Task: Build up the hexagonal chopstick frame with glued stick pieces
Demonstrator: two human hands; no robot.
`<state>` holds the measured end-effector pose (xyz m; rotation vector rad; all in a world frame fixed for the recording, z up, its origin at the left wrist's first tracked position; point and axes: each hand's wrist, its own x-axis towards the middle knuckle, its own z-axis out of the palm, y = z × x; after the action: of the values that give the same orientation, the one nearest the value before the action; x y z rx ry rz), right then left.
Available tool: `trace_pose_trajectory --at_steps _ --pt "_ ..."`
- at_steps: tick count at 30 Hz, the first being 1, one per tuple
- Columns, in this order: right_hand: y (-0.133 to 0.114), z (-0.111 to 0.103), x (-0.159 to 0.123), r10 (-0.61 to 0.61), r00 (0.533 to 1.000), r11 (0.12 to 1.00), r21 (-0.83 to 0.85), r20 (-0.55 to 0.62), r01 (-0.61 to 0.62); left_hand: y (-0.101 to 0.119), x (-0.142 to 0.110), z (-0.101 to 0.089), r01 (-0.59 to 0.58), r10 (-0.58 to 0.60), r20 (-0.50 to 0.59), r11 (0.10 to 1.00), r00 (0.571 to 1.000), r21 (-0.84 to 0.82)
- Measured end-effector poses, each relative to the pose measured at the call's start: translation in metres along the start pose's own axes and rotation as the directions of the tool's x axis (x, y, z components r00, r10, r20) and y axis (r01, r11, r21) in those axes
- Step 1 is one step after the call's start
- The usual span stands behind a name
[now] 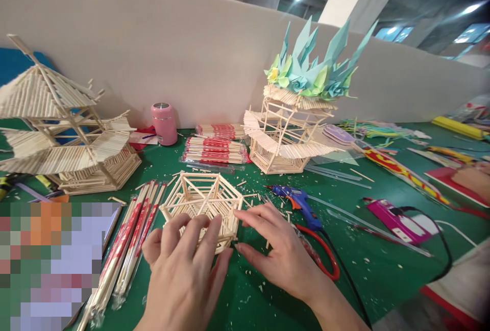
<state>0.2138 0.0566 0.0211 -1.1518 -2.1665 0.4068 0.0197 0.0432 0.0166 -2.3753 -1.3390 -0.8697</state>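
Note:
A hexagonal frame of wooden sticks (209,199) stands on the green table in front of me. My left hand (187,264) reaches over its near side with curved, spread fingers, which hide part of the frame. At the frame's right corner is my right hand (277,249), thumb and fingers stretched apart; whether the fingertips touch the sticks I cannot tell. A blue hot glue gun (296,202) lies just beyond my right hand. Red-handled pliers or scissors (333,264) are partly hidden beside that hand.
Wrapped chopsticks (133,234) lie at left, more packs (214,150) behind. Stick pavilions stand at left (111,152) and right (275,155), the latter topped with blue paper. A pink flask (164,124), a magenta power strip (398,221) and its black cable are nearby. Another person's arm (469,182) shows at right.

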Motion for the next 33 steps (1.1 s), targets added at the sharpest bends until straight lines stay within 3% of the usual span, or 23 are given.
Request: trace_pose_trajectory --at_steps 4,7,12,18,33 --pt "-0.001 0.002 -0.006 0.03 0.997 1.0 0.007 -0.077 -0.029 -0.016 -0.02 -0.015 0.146 -0.147 -0.1 0.989 0.984 -0.022" --pt "-0.01 0.004 -0.002 -0.057 0.988 0.998 0.0 -0.141 0.058 -0.031 -0.044 -0.018 0.317 -0.331 -0.085 0.937 0.94 -0.151" --pt "-0.03 0.014 0.016 -0.149 0.982 0.985 -0.103 -0.118 0.137 -0.039 -0.067 -0.007 0.33 -0.335 0.017 0.917 0.942 -0.224" --pt "-0.039 0.024 0.03 -0.116 0.993 0.985 -0.128 0.0 0.115 -0.035 -0.063 0.01 0.35 -0.354 0.035 0.898 0.935 -0.266" --pt "-0.04 0.024 0.033 -0.131 0.991 0.985 -0.114 -0.001 0.13 -0.036 -0.059 0.016 0.362 -0.367 0.049 0.873 0.929 -0.328"
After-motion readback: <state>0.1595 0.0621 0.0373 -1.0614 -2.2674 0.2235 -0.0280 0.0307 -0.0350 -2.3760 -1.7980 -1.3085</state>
